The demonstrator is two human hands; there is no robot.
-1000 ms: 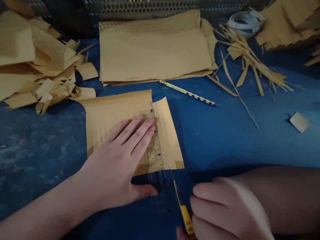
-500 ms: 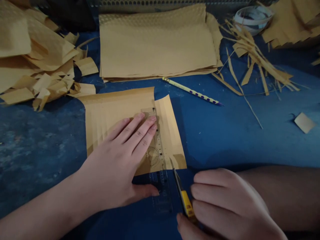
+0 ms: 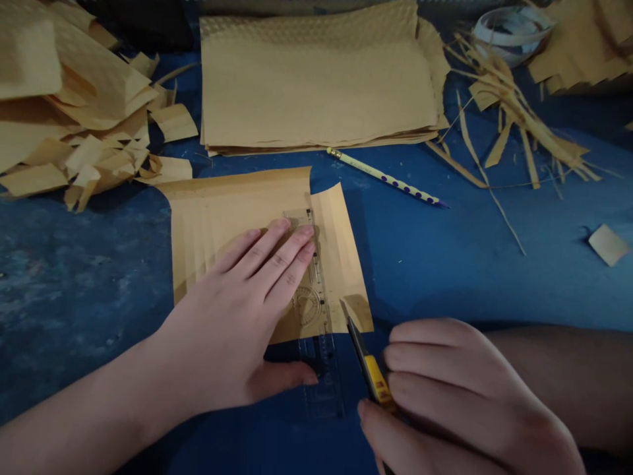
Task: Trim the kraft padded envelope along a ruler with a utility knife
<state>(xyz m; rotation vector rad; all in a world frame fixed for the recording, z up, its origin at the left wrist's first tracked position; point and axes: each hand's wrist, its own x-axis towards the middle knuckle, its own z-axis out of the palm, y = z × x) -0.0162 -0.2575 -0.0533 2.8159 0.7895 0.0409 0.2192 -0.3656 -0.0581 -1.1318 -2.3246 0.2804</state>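
The left hand (image 3: 237, 330) is lying flat, fingers spread and pressing down on a clear plastic ruler (image 3: 316, 316) and on the brown paper sheet (image 3: 232, 211) beneath it, near the front edge of the bench. The right hand (image 3: 455, 396) is curled tight around a yellow utility knife (image 3: 368, 366), whose thin blade tip is touching the sheet's front right corner, just beside the ruler's right edge. The ruler is running front to back, with a round protractor cut-out showing through it, and its near end is overhanging the sheet onto the bench. A narrow flap at the sheet's right side is lying slightly apart from the main part at the top.

The bench (image 3: 74, 284) is carrying a deep blue, mottled surface that looks worn and scuffed; the lighting is dim.

Behind the sheet, a yellow pencil with purple dots (image 3: 388, 178) is lying at a slant. Behind that, toward the back edge, a neat stack of brown sheets (image 3: 316, 86) with a dimpled texture is resting. At the left edge, a loose heap of folded brown offcuts (image 3: 69, 119) is piling up. Toward the back right corner, thin curling paper strips (image 3: 514, 125) are scattered beside a roll of white tape (image 3: 509, 26). A small square scrap (image 3: 607, 244) is lying alone near the right edge.
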